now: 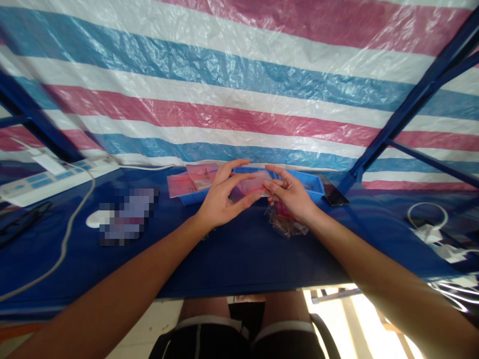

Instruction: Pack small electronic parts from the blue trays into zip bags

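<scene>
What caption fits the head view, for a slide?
Right grip pinching a pink plastic bag above a blue table, left grip open alongside.

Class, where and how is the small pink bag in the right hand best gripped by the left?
Probably pinch its left edge, coming from the left: the bag looks thin and flat, and the right hand already pinches its right end.

Thin, filmy plastic on this bag (pixel 251 186)! Crinkled, glossy plastic on the sheet (pixel 239 65), smooth plastic tray (pixel 317 187), smooth, faintly shiny surface (pixel 235 259).
</scene>
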The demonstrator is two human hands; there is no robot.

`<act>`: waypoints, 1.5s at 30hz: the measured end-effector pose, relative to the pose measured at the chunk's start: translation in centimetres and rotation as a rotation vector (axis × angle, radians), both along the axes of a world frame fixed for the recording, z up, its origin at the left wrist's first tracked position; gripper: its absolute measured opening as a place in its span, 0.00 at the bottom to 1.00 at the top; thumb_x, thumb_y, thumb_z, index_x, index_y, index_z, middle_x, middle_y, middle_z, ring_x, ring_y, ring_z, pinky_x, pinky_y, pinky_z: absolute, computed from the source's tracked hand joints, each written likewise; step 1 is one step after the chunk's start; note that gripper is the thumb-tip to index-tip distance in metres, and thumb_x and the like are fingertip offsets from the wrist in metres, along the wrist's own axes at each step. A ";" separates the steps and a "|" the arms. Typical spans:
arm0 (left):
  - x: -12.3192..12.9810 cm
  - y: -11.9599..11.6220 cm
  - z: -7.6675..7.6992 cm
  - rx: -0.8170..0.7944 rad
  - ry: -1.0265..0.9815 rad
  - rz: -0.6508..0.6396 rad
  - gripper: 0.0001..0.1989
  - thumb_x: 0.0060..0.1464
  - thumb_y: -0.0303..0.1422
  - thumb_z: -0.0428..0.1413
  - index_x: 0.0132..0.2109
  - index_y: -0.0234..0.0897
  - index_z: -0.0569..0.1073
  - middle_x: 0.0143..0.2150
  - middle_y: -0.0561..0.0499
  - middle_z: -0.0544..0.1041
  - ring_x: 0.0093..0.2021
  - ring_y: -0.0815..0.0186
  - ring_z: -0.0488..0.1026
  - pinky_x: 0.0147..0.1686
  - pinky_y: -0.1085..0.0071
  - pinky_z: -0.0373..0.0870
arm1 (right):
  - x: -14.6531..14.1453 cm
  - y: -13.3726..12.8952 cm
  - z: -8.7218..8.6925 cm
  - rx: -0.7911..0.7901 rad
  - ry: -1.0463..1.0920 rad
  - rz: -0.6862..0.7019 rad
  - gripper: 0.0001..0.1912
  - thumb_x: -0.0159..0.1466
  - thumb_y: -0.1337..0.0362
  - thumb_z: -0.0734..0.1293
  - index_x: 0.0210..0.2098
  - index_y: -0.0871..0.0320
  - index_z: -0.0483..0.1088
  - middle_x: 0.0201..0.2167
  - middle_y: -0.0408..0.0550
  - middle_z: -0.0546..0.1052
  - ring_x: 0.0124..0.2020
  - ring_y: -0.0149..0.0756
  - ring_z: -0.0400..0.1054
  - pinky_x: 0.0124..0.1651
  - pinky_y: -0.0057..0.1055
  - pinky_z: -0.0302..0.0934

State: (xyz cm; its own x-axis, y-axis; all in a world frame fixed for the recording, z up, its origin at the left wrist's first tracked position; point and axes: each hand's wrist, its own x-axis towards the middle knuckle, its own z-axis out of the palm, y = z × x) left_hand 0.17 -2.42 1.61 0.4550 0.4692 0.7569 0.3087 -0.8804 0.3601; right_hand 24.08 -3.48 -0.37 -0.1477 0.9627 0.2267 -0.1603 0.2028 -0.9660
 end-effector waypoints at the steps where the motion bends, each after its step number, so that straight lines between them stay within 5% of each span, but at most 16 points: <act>1: 0.0 0.0 0.1 0.023 0.028 -0.026 0.26 0.62 0.45 0.69 0.63 0.43 0.78 0.72 0.37 0.71 0.72 0.46 0.67 0.71 0.44 0.66 | 0.1 0.0 0.1 -0.021 0.034 -0.001 0.41 0.59 0.50 0.82 0.67 0.50 0.68 0.29 0.35 0.77 0.24 0.30 0.71 0.29 0.29 0.69; 4: 0.1 0.3 -0.3 0.071 0.075 -0.046 0.31 0.60 0.43 0.71 0.67 0.44 0.76 0.68 0.38 0.76 0.70 0.47 0.71 0.71 0.45 0.67 | 0.2 -0.1 0.3 -0.088 0.104 0.010 0.39 0.58 0.51 0.83 0.64 0.51 0.72 0.29 0.36 0.78 0.24 0.28 0.71 0.30 0.27 0.68; 9: 0.4 0.6 -1.1 0.095 0.027 -0.073 0.13 0.71 0.32 0.60 0.60 0.41 0.82 0.56 0.43 0.84 0.57 0.59 0.80 0.61 0.60 0.76 | -0.1 -0.2 0.3 -0.156 0.118 0.063 0.24 0.59 0.48 0.83 0.45 0.56 0.80 0.30 0.42 0.80 0.25 0.29 0.71 0.30 0.28 0.67; 13: 0.2 0.1 -0.5 0.001 -0.070 0.001 0.10 0.70 0.35 0.62 0.53 0.39 0.84 0.48 0.46 0.86 0.46 0.62 0.83 0.51 0.65 0.78 | -0.3 -0.6 0.5 -0.129 0.025 0.083 0.25 0.64 0.39 0.76 0.35 0.56 0.77 0.25 0.42 0.76 0.22 0.29 0.66 0.26 0.28 0.61; 21: 0.3 0.0 -0.4 -0.193 -0.111 0.088 0.15 0.64 0.45 0.67 0.41 0.37 0.84 0.35 0.49 0.84 0.34 0.64 0.80 0.36 0.68 0.76 | -0.2 -1.3 0.9 0.006 -0.177 0.069 0.23 0.62 0.42 0.79 0.43 0.55 0.83 0.18 0.36 0.64 0.19 0.27 0.49 0.23 0.30 0.40; 27: 0.6 0.2 -0.7 -0.322 -0.196 -0.001 0.17 0.63 0.45 0.68 0.49 0.37 0.84 0.45 0.46 0.87 0.42 0.60 0.83 0.43 0.66 0.80 | -0.1 -0.8 0.4 -0.035 -0.091 0.097 0.20 0.61 0.45 0.80 0.40 0.54 0.81 0.20 0.36 0.64 0.19 0.25 0.45 0.22 0.30 0.38; 37: 0.5 0.2 -0.6 -0.368 -0.198 0.059 0.16 0.62 0.46 0.69 0.42 0.36 0.85 0.36 0.48 0.86 0.33 0.64 0.80 0.32 0.71 0.74 | 0.1 -0.5 0.4 -0.096 -0.013 0.081 0.21 0.60 0.45 0.82 0.40 0.55 0.82 0.19 0.35 0.61 0.19 0.24 0.44 0.23 0.30 0.36; 42: 0.7 0.3 -0.8 -0.401 -0.193 0.015 0.18 0.62 0.45 0.68 0.52 0.37 0.83 0.47 0.45 0.87 0.44 0.59 0.84 0.44 0.67 0.80 | 0.2 -0.3 0.5 -0.098 0.034 0.022 0.22 0.57 0.46 0.83 0.37 0.56 0.81 0.20 0.35 0.62 0.20 0.24 0.46 0.24 0.30 0.39; 45: 0.6 0.5 -1.1 -0.434 -0.162 0.033 0.24 0.62 0.45 0.68 0.61 0.40 0.80 0.48 0.46 0.86 0.41 0.59 0.83 0.42 0.66 0.81 | 0.2 -0.3 0.8 -0.117 0.085 -0.007 0.22 0.56 0.47 0.84 0.35 0.57 0.79 0.18 0.33 0.58 0.20 0.24 0.44 0.24 0.30 0.39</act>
State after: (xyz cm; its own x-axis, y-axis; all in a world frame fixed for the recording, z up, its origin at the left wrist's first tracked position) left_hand 0.80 -1.97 0.53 0.3262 0.7705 0.5477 0.2437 -0.6284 0.7388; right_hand 24.29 -3.78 0.42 -0.1261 0.9842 0.1243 -0.2417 0.0910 -0.9661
